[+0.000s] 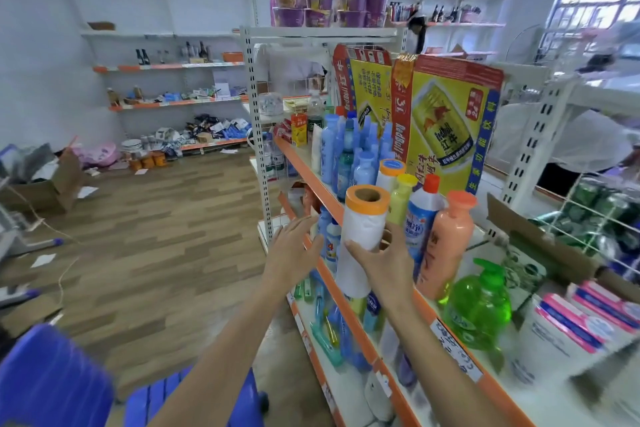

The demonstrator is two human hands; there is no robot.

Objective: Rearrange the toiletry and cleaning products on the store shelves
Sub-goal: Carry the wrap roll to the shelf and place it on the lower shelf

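Nearest us, two bare forearms extend forward from the bottom edge toward the shelf unit. We hold a white roll with an orange end cap [362, 236] in the right hand [379, 263]; its grip is wrapped on the roll's lower half, thumb across the front and fingers behind, so the roll stands nearly upright just in front of the orange shelf edge [313, 180]. The left hand [292, 250] is spread, fingers apart and holding nothing, just beside the roll on its left; we judge it is placed there to steady or receive the roll. A second roll with an orange cap [389, 173] stands on the shelf behind, which suggests the matching slot for the held one. To the right of the grip stand a yellow-capped bottle [401, 198], a white and blue bottle with a red cap [422, 218], and a peach bottle [446, 246], close together. Further right sits a green pump bottle [479, 305], then pink and white packs [585, 319]. A cluster of blue bottles [353, 149] fills the shelf farther back, in front of yellow drink cartons [446, 121]. Lower shelves hold small blue items, blurred. The placing step appears not yet done.
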